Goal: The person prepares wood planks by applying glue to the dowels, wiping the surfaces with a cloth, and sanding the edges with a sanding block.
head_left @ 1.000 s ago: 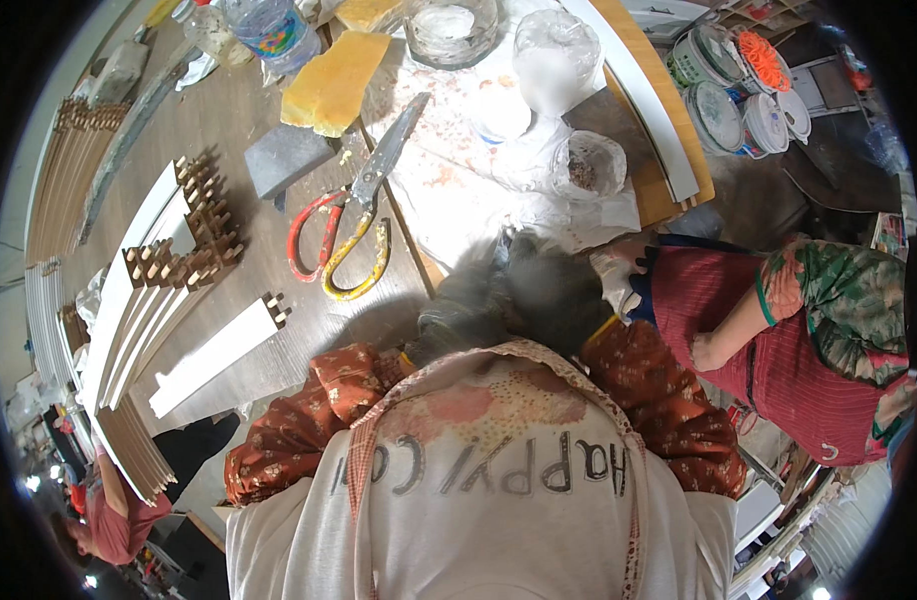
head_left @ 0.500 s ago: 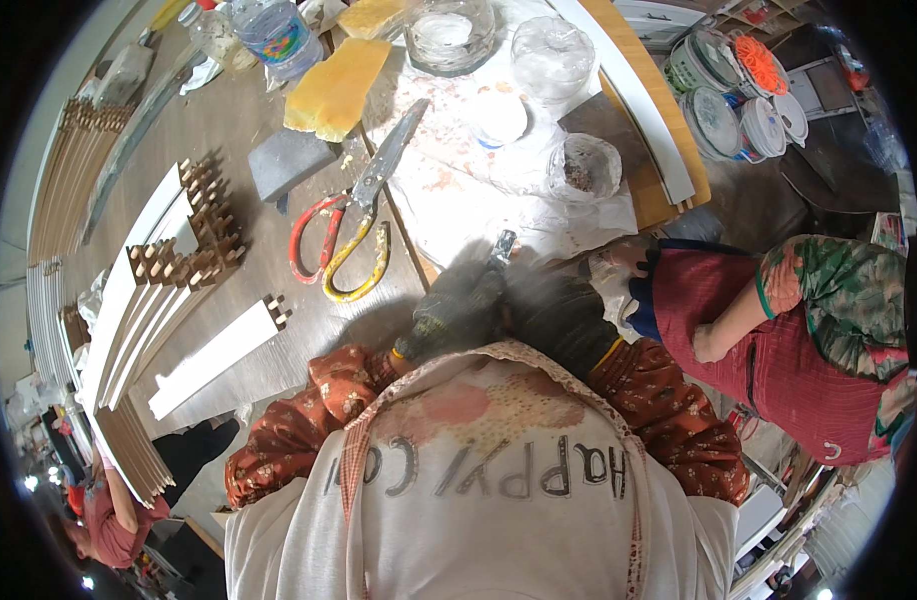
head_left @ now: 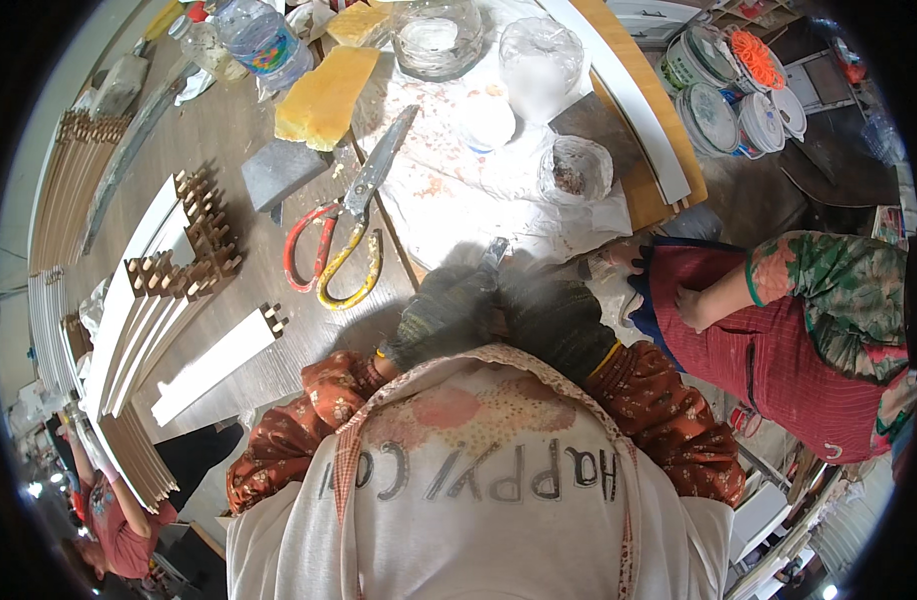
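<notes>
Cluttered workshop table (head_left: 204,135) in bright light

Wood-grained and broad, the table fills much of the view. Beyond its right edge is a co-worker in a maroon apron (head_left: 749,350); farther along that side, lidded buckets (head_left: 709,125) cluster together. White strips (head_left: 129,310) with wooden dowels at their ends lie stacked toward the left edge. A stained white sheet (head_left: 449,200) spreads toward the right edge, bearing clear plastic containers (head_left: 542,65). Scissors (head_left: 377,175), one handle red and the other yellow, lie with their handles parted and their blades pointing away from the near edge. A single dowelled strip (head_left: 214,370) rests left of them, closer to the near edge. Farther back lie a yellow sponge sheet (head_left: 327,95) and, beside it, a grey block (head_left: 281,172). At the near edge, the left hand (head_left: 441,318) and right hand (head_left: 557,320), both in dark gloves, sit close together before the person's chest. The left one's fingers are curled, pinching a small grey piece (head_left: 495,250) that juts toward the white sheet. The right one's fingers are blurred; whether they grip it too, I cannot tell.
</notes>
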Available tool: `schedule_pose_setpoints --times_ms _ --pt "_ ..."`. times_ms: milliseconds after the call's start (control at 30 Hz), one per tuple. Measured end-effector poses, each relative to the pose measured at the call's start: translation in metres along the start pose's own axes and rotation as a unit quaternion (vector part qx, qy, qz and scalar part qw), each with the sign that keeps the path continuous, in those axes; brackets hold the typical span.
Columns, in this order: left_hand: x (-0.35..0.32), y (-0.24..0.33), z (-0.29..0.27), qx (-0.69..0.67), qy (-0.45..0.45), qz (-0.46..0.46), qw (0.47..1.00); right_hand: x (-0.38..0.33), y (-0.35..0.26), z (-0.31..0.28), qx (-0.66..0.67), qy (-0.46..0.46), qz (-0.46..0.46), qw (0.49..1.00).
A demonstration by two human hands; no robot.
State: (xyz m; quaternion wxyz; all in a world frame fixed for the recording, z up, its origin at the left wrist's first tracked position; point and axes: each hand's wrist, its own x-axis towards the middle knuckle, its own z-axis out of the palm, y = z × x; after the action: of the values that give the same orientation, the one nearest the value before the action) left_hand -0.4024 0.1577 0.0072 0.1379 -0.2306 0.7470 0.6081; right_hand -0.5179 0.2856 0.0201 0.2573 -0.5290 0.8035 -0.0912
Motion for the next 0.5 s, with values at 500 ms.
schedule_pose_setpoints --times_ms 500 --pt "-0.042 0.001 -0.032 0.194 0.110 0.336 0.915 0.007 0.033 0.015 -0.156 0.089 -0.175 0.968"
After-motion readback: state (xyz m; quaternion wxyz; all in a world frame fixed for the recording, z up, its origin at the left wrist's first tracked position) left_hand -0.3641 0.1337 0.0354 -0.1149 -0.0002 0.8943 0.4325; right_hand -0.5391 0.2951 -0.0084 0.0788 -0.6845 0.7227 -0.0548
